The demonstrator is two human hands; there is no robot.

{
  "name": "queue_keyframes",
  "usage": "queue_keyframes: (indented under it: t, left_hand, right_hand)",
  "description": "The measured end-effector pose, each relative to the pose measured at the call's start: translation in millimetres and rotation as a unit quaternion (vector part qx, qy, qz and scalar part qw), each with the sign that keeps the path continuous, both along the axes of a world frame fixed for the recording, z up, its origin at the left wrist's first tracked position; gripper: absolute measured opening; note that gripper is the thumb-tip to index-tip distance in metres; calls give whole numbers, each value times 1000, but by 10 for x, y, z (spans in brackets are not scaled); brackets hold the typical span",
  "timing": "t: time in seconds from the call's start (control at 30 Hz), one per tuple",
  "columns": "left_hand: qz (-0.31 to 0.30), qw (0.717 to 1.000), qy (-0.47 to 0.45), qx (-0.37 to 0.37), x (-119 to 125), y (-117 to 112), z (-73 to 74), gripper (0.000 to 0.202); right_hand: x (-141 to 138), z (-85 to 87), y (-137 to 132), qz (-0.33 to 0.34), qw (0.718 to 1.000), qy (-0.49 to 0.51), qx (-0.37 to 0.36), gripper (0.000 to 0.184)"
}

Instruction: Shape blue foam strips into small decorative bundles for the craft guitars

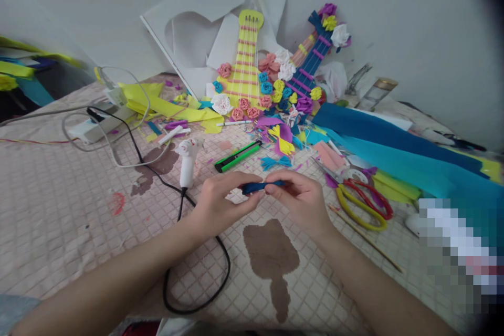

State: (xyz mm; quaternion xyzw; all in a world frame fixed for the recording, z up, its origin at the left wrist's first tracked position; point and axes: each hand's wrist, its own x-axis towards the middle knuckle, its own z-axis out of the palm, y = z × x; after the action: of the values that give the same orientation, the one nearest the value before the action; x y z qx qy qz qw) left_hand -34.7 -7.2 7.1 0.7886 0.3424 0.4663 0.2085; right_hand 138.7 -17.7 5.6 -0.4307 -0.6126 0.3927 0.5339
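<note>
A dark blue foam strip (260, 187) is pinched between both my hands above the tiled table cover (59, 210). My left hand (220, 202) grips its left end with closed fingers. Its right end is held by my right hand (301, 197), fingers pressed together. A white glue gun (187, 160) lies just left of my hands, its black cord (197, 294) looping under my left forearm. A green and black utility knife (237, 156) lies beyond my hands.
Two foam guitars, yellow (246, 71) and blue (311, 63), decorated with foam flowers, lean against the wall. Blue and teal foam sheets (394, 152) lie at right, beside scissors with yellow and red handles (364, 202). A power strip (94, 126) sits at left. A thin wooden stick (366, 239) lies near my right wrist.
</note>
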Motion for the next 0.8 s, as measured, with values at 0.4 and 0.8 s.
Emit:
queue_keyframes:
  t: [0.4, 0.8]
  left_hand:
    - [-13, 1000, 8, -1, -21, -7, -3, 6]
    - [-3, 998, -24, 60, -3, -1, -14, 11]
  right_hand:
    - [22, -6, -7, -5, 999, -33, 21, 4]
    - [23, 3, 0, -14, 1000, -16, -19, 6]
